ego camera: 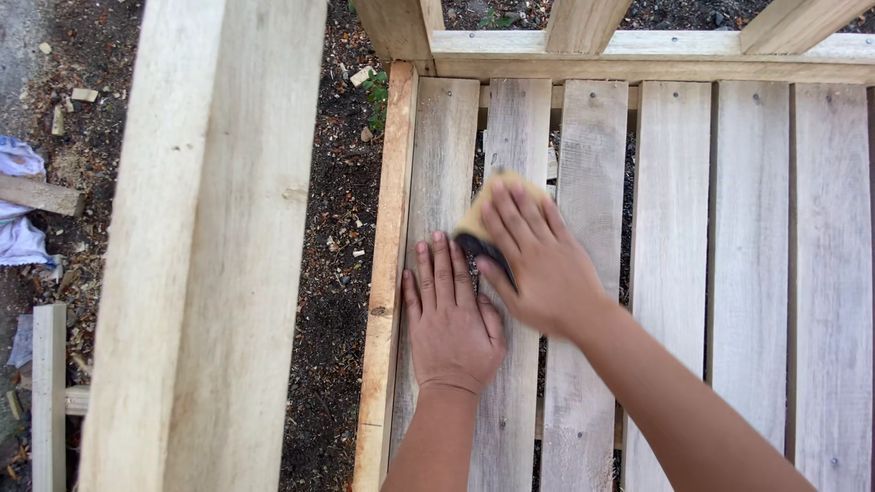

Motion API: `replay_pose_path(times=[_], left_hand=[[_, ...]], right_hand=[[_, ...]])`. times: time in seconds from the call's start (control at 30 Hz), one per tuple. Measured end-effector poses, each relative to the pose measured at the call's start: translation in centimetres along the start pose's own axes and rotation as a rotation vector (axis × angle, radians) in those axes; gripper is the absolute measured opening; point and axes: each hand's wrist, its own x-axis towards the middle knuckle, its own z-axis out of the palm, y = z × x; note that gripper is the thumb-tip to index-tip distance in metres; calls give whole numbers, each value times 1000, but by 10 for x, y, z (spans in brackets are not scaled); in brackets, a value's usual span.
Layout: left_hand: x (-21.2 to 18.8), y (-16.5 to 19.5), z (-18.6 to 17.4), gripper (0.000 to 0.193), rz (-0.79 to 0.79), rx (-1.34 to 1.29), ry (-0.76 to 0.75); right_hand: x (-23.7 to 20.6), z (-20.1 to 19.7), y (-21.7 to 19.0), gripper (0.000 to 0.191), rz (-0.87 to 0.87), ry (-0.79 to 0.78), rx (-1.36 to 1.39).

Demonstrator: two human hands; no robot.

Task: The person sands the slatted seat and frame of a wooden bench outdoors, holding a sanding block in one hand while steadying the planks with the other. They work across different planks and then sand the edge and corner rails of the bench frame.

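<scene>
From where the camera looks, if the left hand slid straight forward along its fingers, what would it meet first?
The left hand lies flat on a grey wooden slat, fingers pointing up the slat. The slat ahead looks free until the pale cross rail at its far end; whether that rail sits higher is unclear.

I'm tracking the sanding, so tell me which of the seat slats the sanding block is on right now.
The second slat from the left. The right hand presses the sanding block on it, while the left hand lies flat on the first slat.

Left hand (451,319) lies flat, palm down, fingers together and extended — forearm straight behind it. Right hand (533,260) angled inward, fingers curled in a grip — slightly blurred.
</scene>
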Motion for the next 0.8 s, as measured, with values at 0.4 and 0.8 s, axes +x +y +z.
replay_pose_path(times=[0.4, 0.8], left_hand=[[1, 1, -1, 75, 2, -25, 0], [-1, 0, -4, 75, 8, 19, 22]], right_hand=[[23, -84, 71, 69, 250, 107, 256], [-69, -24, 25, 55, 215, 2, -143]])
